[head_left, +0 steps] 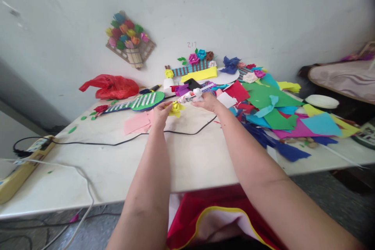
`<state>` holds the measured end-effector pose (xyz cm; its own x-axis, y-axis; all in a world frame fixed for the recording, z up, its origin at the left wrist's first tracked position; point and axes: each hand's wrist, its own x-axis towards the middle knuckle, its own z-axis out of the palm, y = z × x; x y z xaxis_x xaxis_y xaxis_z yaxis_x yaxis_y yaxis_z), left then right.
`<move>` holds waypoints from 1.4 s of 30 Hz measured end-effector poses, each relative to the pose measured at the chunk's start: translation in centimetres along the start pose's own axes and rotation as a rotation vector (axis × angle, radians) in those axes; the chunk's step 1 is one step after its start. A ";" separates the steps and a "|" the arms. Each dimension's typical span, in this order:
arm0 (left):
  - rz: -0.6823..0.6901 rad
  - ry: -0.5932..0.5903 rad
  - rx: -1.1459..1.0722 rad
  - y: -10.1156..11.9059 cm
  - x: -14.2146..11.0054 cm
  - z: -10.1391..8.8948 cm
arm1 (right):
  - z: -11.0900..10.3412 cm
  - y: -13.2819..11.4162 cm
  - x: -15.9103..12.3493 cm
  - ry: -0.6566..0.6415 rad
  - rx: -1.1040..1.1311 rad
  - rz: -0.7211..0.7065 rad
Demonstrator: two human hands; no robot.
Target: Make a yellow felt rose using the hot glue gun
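My left hand (162, 114) pinches a yellow crepe-paper flower (176, 108) just above the table. Opposite it, my right hand (207, 102) has its fingers curled and pointing left. A small white crumpled piece (197, 92) shows at those fingertips; its kind, and whether it is gripped, is unclear. Pink paper sheets (137, 122) lie beside my left wrist. Behind my hands are a dark phone (192, 84) and a purple paper scrap (182, 90). A black cord (187, 133) runs across the table and disappears behind my right forearm.
A green guitar-shaped craft (148, 101) and a red plastic bag (117, 87) are at the left. Coloured paper (266, 101) is heaped at the right. A power strip (26, 164) sits at the table's left edge. A flower decoration (129, 39) hangs on the wall.
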<state>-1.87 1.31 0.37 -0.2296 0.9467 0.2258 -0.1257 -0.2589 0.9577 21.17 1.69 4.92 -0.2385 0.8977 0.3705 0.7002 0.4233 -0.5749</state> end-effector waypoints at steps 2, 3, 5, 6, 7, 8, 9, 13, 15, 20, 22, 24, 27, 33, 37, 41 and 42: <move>-0.006 -0.006 -0.012 0.0 0.0 0.0 | 0.0 0.1 0.0 -0.001 0.038 -0.001; -0.009 -0.009 -0.016 0.0 -0.1 0.0 | 0.1 0.2 0.0 -0.003 0.056 -0.003; -0.014 -0.013 -0.019 0.0 -0.1 0.0 | 0.1 0.3 0.1 -0.002 0.091 -0.006; -0.018 -0.015 -0.019 0.0 0.0 0.0 | 0.2 0.4 0.2 0.000 0.112 -0.008; -0.022 -0.015 -0.017 0.0 0.0 0.0 | 0.2 0.5 0.2 0.004 0.134 -0.009; -0.024 -0.015 -0.016 0.0 0.0 0.0 | 0.3 0.6 0.2 0.007 0.159 -0.009; -0.023 -0.016 -0.016 0.0 0.0 -0.1 | 0.3 0.7 0.2 0.008 0.185 -0.006; -0.022 -0.021 -0.022 0.2 -0.2 -0.1 | 0.3 0.7 0.2 0.000 0.243 0.002; -0.026 -0.024 -0.025 0.3 -0.3 -0.1 | 0.3 0.6 0.2 -0.006 0.238 0.006; -0.035 -0.026 -0.028 0.3 -0.4 0.0 | 0.3 0.5 0.2 -0.010 0.190 0.016; -0.031 -0.032 -0.030 0.3 -0.3 0.0 | 0.3 0.4 0.2 -0.017 0.160 0.018; -0.025 -0.041 -0.031 0.2 -0.3 0.0 | 0.2 0.3 0.2 -0.021 0.134 0.020; -0.027 -0.035 -0.022 0.2 -0.2 0.0 | 0.2 0.2 0.1 -0.014 0.129 0.019; -0.024 -0.024 -0.026 0.0 -0.1 -0.1 | 0.2 0.2 0.1 -0.010 0.110 0.013; -0.018 -0.027 -0.021 0.1 -0.2 -0.1 | 0.1 0.2 0.2 -0.009 0.050 0.016; -0.010 -0.012 0.007 0.1 -0.1 -0.2 | -0.1 0.1 0.1 -0.009 0.012 0.020; -0.010 -0.009 0.010 0.1 -0.1 -0.2 | -0.1 0.1 0.1 -0.008 0.009 0.022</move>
<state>-2.03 1.16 0.41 -0.2200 0.9509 0.2179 -0.1183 -0.2477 0.9616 21.31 1.85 4.96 -0.2290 0.9076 0.3519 0.6991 0.4049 -0.5894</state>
